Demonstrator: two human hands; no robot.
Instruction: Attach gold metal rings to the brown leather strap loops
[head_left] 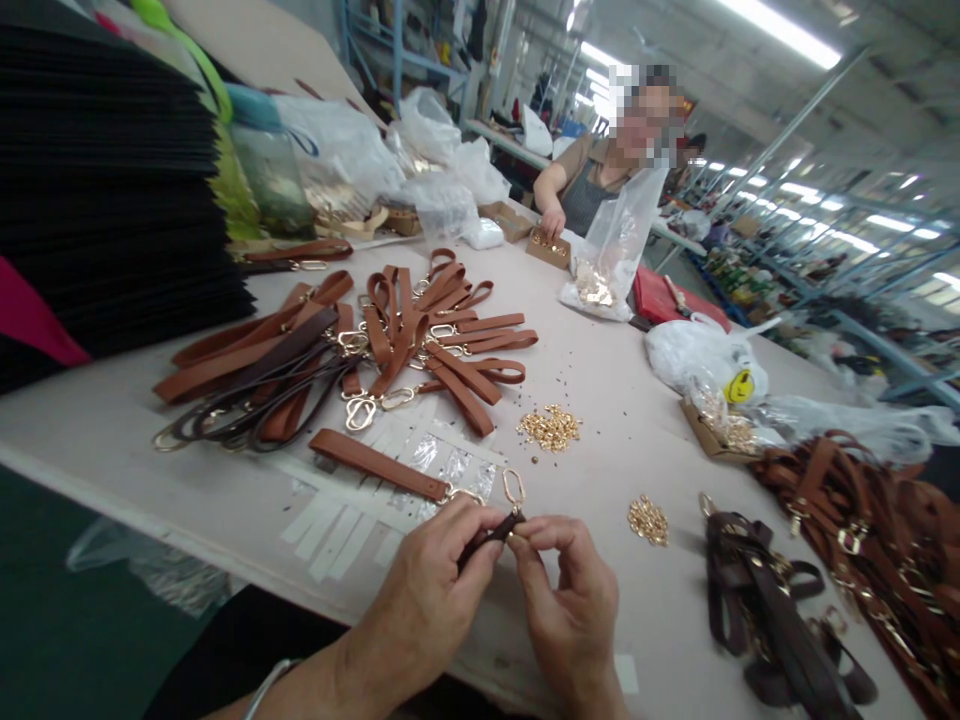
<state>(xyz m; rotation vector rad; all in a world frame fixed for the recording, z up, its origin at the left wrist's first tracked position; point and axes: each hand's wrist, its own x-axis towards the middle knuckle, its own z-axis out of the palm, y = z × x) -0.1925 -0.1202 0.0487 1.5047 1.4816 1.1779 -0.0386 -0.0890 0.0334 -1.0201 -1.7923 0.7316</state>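
Note:
Near the table's front edge, my left hand pinches a dark brown strap, whose gold oval ring points away from me. The fingertips of my right hand are closed at the strap's end, by a small gold piece. Just beyond my left hand lies a brown strap with a gold ring. A pile of gold pieces sits past my hands, and a smaller gold pile is to their right.
Brown wrist straps are heaped at the left, beside a tall black stack. Dark straps and brown straps lie at the right. Across the table, a person reaches into a small box near plastic bags.

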